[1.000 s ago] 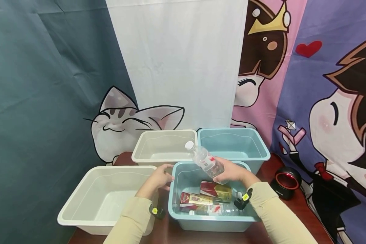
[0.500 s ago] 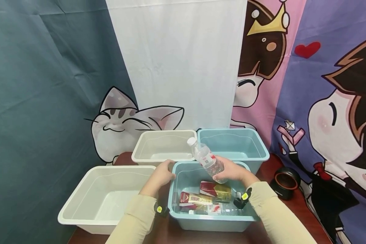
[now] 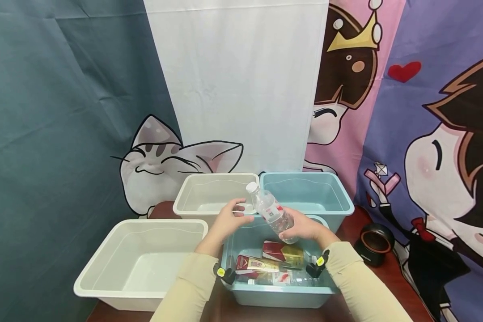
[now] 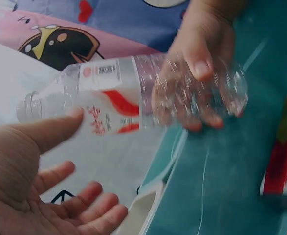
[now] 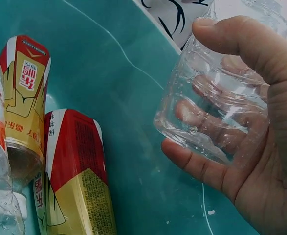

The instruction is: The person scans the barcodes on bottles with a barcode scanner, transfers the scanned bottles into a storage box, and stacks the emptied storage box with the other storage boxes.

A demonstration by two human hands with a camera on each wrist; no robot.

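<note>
A clear plastic water bottle (image 3: 270, 210) with a red-and-white label tilts above the front blue bin (image 3: 281, 290), its white cap (image 3: 251, 187) pointing up and left. My right hand (image 3: 303, 225) grips it round the lower half, thumb on one side and fingers on the other in the right wrist view. My left hand (image 3: 230, 220) hovers over the bin's left rim with fingers spread, near the cap end. In the left wrist view its thumb overlaps the bottle's shoulder. Below lie a red-and-yellow drink bottle (image 3: 283, 254), another red-labelled one (image 3: 257, 264) and a second clear bottle (image 3: 281, 278).
A cream bin (image 3: 141, 264) stands to the left on the dark red table. Behind are another cream bin (image 3: 213, 192) and a second blue bin (image 3: 302, 192), side by side. A round black device (image 3: 373, 243) sits at the right. A printed curtain (image 3: 233, 89) hangs behind.
My left hand has left the front blue bin's left rim and moved up and right toward the bottle, its fingers spreading. The right hand and the bottle have barely moved.
</note>
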